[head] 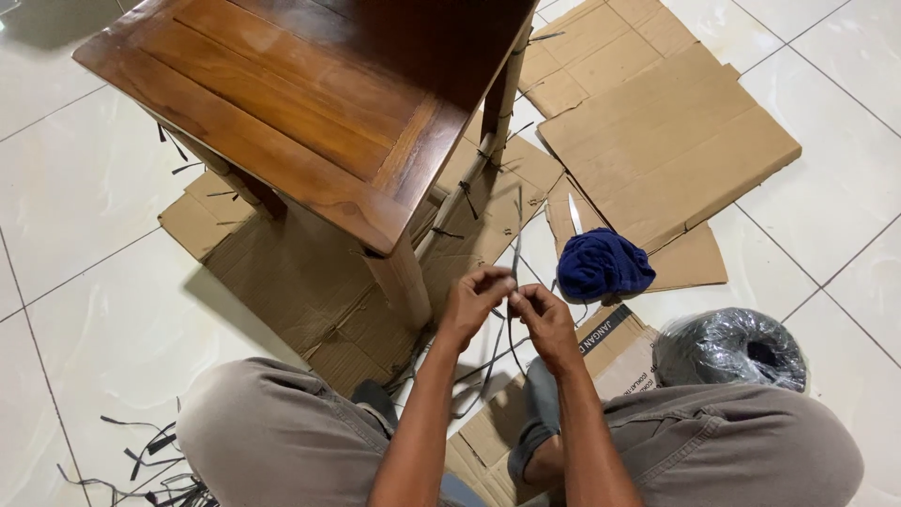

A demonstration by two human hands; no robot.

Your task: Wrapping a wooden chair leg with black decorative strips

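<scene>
My left hand (pixel 474 302) and my right hand (pixel 544 317) meet in front of me, both pinching a thin dark strap (pixel 515 246) that rises between the fingers and trails down toward my knees. Just beyond the hands stands a brown wooden table (pixel 282 103), its near leg (pixel 404 282) wrapped in cardboard. Further legs also carry cardboard bound with dark ties (pixel 466 199). I sit on the floor with knees apart.
Flattened cardboard sheets (pixel 666 141) cover the white tiled floor under and right of the table. A blue cloth (pixel 603 265) with a knife blade (pixel 574 214) beside it lies to the right. A black strap coil (pixel 732 347) sits by my right knee. Cut strap scraps (pixel 150 451) lie lower left.
</scene>
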